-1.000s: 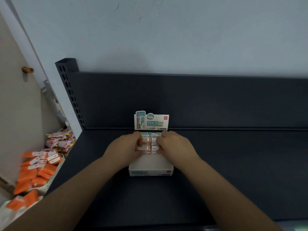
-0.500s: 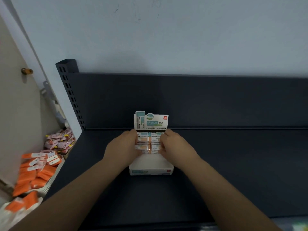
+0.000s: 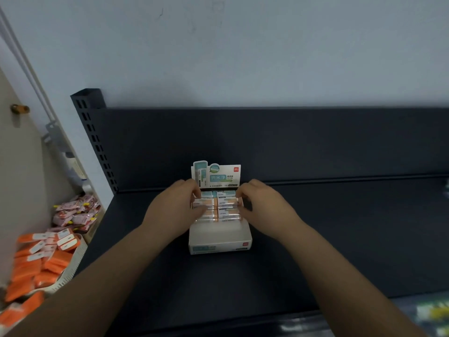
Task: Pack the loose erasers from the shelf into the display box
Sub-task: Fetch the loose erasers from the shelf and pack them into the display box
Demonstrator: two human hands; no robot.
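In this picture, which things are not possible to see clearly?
- Head view: how many erasers sit in the display box; the left hand and right hand cover the rows' outer ends.
- Small print on the box header card: too small.
- Items at the lower right edge: blurred and cut off.

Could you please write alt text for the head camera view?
Both hands, left hand and right hand, press a block of erasers into the rear of a white display box on a dark shelf; orange packets lie left.
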